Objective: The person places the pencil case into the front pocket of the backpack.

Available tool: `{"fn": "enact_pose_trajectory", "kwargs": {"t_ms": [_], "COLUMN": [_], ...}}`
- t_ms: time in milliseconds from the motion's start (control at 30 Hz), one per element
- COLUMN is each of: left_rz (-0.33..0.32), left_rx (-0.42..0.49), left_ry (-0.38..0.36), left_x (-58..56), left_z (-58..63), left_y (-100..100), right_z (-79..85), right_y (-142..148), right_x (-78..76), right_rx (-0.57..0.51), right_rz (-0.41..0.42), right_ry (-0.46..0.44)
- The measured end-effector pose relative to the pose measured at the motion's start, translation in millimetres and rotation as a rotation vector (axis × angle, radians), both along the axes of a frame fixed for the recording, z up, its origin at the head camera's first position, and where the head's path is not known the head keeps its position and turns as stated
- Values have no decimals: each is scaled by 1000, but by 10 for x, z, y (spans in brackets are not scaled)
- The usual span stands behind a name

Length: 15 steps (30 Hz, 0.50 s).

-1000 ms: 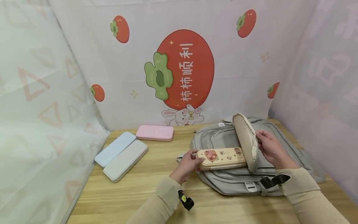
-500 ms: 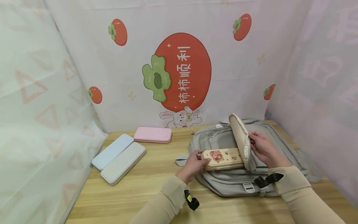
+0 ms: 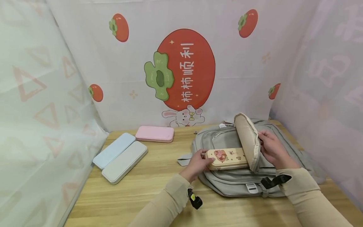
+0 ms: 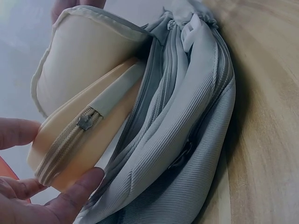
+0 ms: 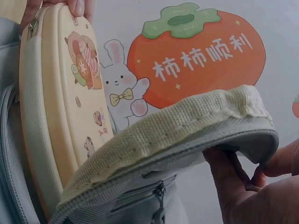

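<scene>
A cream zippered pencil case (image 3: 228,159) with cartoon prints lies partly inside the front pocket of a grey backpack (image 3: 227,186). My left hand (image 3: 196,164) grips its left end between thumb and fingers. The case's far end is hidden under the pocket flap (image 3: 247,138), whose pale lining shows. My right hand (image 3: 273,148) pinches the edge of this flap and holds it raised. In the left wrist view, the zipper pull (image 4: 85,122) shows on the case's side. In the right wrist view, the fingers (image 5: 226,182) reach under the flap's zippered rim.
On the left of the wooden table (image 3: 127,201) lie a light blue case (image 3: 114,150) and a pale grey case (image 3: 124,162), side by side. A pink case (image 3: 155,134) lies behind them. Printed cloth (image 3: 235,69) hangs behind and at both sides.
My left hand has moved right with the pencil case, so more of it is under the flap. My right hand still holds the flap up, with little shift.
</scene>
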<state>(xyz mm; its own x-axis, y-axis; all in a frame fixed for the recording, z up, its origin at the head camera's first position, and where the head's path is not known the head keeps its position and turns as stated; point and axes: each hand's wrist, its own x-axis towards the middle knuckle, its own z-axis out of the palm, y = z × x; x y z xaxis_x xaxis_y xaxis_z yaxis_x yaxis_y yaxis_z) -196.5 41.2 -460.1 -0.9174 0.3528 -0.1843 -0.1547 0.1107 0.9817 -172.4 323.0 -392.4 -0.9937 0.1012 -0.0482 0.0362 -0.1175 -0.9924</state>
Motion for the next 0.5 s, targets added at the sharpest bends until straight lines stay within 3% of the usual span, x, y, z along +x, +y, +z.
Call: {"fn": "enact_pose_trajectory", "kwargs": {"t_ms": [500], "left_rz": [-38], "left_rx": [-48], "left_ry": [38], "left_x": [-26], "left_z": [37], "left_y": [309], "right_z": [-39], "right_y": [48], "right_x": [20], "right_rx": [-156], "right_rz": [52], "right_ry": [24]}}
